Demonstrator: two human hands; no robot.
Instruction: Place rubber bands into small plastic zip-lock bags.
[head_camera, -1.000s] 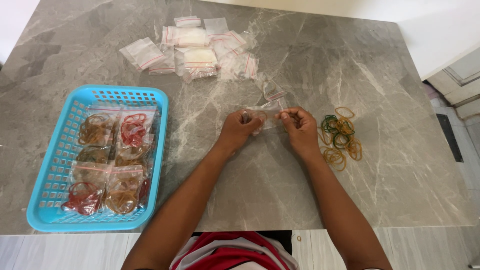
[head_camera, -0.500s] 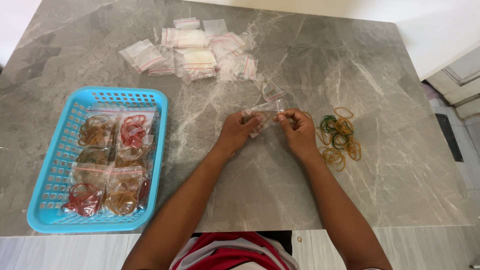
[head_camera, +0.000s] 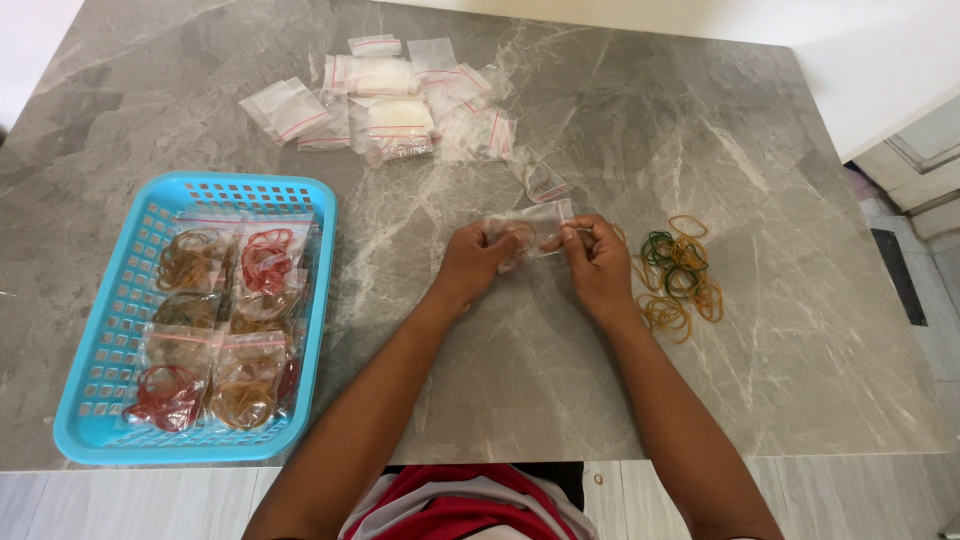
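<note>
Since the moment before, both hands had stayed almost where they were above the middle of the bench (head_camera: 560, 420); only the small clear bag (head_camera: 535, 225) between them had turned a little, its red-striped mouth now lying towards my right hand (head_camera: 598, 262).

My left hand (head_camera: 475, 262) had its grip clamped on the left end of that bag, thumb and fingers pinched together over the plastic. My right grip was closed on the bag's right end, at the mouth, fingertips pressed together there. So the bag hung stretched between the two grips, held just above the grey marbled surface, slightly further from me than my knuckles. Whether anything was already inside it, I could not tell; the plastic was crumpled and hid it.

Just to the right of my right hand lay a loose heap of rubber bands (head_camera: 680, 275), green, yellow and orange, flat on the bench and apart from my fingers. A single empty bag (head_camera: 545, 182) lay a little beyond the one I held. Further off, at the far side, was a scattered pile of empty bags (head_camera: 395, 100) with red strips. Well to the left stood a blue plastic basket (head_camera: 100, 400), and in it lay filled bags (head_camera: 215, 320) of bands, red, brown and yellow, side by side.
</note>
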